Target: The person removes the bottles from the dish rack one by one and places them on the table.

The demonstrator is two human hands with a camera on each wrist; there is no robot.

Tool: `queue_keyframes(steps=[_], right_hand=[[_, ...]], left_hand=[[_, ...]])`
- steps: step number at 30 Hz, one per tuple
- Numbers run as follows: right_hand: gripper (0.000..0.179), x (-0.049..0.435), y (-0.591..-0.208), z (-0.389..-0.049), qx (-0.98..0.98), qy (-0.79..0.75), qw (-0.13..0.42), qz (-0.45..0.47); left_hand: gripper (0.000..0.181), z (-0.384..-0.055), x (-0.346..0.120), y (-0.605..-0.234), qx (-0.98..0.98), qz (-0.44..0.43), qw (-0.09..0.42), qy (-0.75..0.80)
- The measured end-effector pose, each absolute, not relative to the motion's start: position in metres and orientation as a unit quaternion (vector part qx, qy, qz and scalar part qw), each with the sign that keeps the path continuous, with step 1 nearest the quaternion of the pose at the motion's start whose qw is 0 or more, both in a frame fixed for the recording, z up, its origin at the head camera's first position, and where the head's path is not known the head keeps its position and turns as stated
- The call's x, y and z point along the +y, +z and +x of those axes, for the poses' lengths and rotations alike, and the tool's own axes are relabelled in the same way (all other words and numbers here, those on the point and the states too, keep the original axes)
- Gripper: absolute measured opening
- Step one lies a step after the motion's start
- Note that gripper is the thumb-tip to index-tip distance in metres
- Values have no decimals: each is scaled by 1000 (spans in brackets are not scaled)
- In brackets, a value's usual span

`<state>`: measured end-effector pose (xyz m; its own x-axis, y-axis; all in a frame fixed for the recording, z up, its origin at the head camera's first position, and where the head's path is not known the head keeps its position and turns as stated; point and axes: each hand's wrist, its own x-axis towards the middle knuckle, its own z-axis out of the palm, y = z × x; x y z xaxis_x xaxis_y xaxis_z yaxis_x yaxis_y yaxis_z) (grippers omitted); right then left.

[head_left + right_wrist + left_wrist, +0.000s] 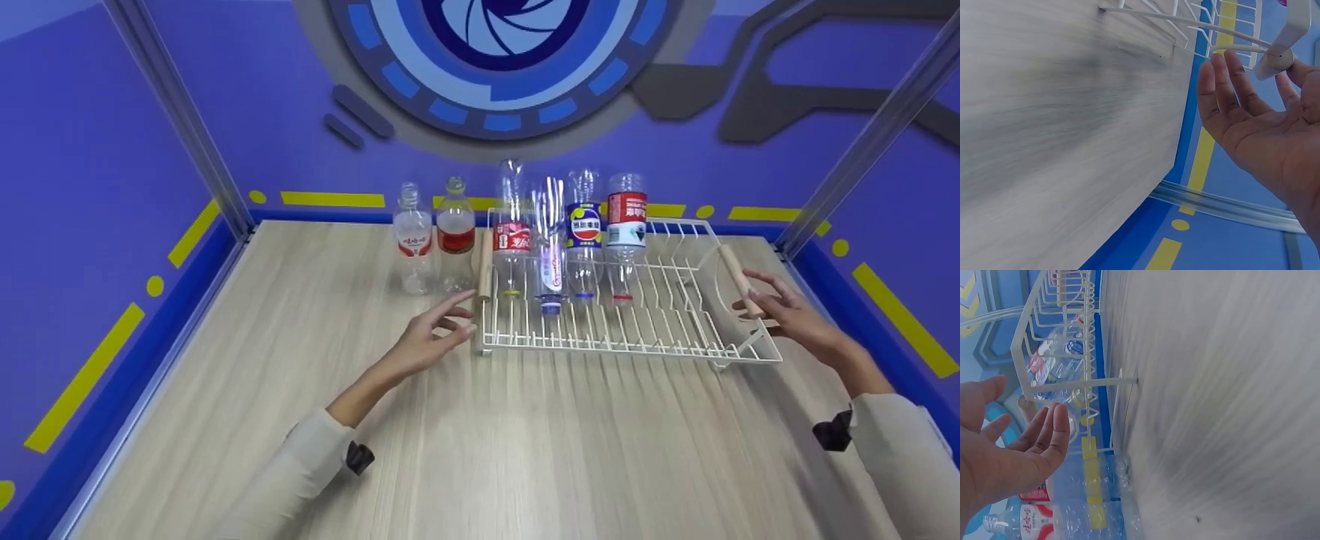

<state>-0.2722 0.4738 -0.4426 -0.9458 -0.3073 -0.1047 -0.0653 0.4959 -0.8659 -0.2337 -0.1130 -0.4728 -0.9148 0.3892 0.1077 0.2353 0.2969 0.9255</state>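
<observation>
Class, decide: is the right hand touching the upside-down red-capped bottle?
Apart. The head view shows a plain gap: bare wires of the rack lie between the red-capped bottle and the right hand.

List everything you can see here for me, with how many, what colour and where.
Rack: one, white, on the table
Handles: two, light wood, at the rack's ends
Rack bottles: four, clear with coloured labels, in the rack
Standing bottles: two, clear with reddish labels, left of the rack
Table: one, pale wood, underneath
Walls: three, blue-purple with yellow marks, around the table
Posts: two, silver-grey, back corners
Sleeves: two, beige, on the forearms
Hands: two, bare, one by each handle
</observation>
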Motion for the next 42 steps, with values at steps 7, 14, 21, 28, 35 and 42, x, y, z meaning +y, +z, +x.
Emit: queue_keyframes(steps=[7,14,21,28,35,42], right_hand=[[52,475,-436,-272,866,-469,129,-117],[52,474,-427,-274,876,-456,121,-106],[56,463,-406,-289,905,-413,64,-79],[39,436,-384,-311,890,-443,69,-85],[53,403,-380,-333,876,-443,165,-93],[73,364,-382,-353,876,-383,280,-94]], left_hand=[[60,-238,-98,-475,788,196,78,578],[60,-240,-91,-480,775,189,82,597],[60,-242,-93,-479,769,186,87,606],[59,-244,-92,-480,768,194,98,602],[59,-247,-93,-481,768,206,104,598],[59,-246,-94,-481,768,199,101,600]])
